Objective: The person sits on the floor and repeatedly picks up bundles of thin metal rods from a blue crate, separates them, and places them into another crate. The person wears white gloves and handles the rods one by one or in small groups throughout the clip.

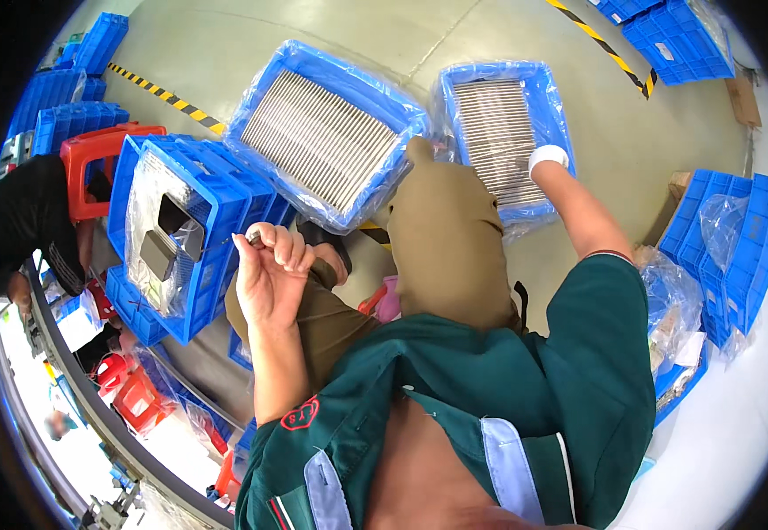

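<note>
My left hand point(271, 276) is raised in front of the left stack of crates, its fingers curled in and the thumb pressed to them. A small dark bit shows at its fingertips, too small to name. Down at the right side of a plastic-lined blue crate point(553, 104) is my right hand point(548, 159), with a white glove or cover on it; its fingers are hidden. Thin metal strips point(494, 132) stand packed in a row inside that crate. Left of it, a larger lined blue crate point(335, 69) holds similar metal strips point(320, 137).
Stacked blue crates point(216, 181) on the left carry dark box-shaped parts point(159, 253). Beyond them are a red stool point(105, 161) and a person in dark clothing point(37, 221). More blue crates point(726, 252) stand at right. Yellow-black tape point(167, 100) marks the floor.
</note>
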{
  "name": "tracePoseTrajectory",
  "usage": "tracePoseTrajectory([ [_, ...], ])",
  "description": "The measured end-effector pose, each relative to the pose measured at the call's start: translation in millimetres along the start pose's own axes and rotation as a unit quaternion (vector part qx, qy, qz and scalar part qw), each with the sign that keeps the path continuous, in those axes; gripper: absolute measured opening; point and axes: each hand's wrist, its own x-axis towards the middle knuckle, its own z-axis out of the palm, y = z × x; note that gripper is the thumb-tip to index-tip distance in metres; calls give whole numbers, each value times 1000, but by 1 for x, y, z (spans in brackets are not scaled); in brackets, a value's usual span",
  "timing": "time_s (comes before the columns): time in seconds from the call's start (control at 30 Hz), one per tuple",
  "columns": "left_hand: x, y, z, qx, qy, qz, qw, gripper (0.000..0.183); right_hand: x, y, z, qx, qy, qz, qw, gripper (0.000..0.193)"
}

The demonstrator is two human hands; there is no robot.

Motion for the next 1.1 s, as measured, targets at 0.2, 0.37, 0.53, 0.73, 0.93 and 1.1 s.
tracePoseTrajectory([
  [0.2, 1, 7, -14, -13, 13, 8, 1000, 36, 6, -18, -5, 31, -24, 30, 999, 25],
  [0.37, 6, 13, -24, -18, 13, 6, 1000, 37, 17, -17, 5, -28, 24, -7, 999, 23],
  [0.53, 9, 13, -30, -15, 28, 6, 999, 37, 26, -27, -19, -88, 93, -47, 991, 21],
  [0.73, 8, 17, -26, -6, 35, 12, 999, 36, 29, -38, -38, -57, 73, -26, 995, 24],
  [0.93, 0, 23, -29, 3, 41, 18, 999, 36, 0, -12, -20, 119, 145, -19, 982, 28],
  [1.1, 14, 42, -21, 99, 12, 29, 995, 36, -5, 27, 22, 329, 141, -56, 932, 40],
])
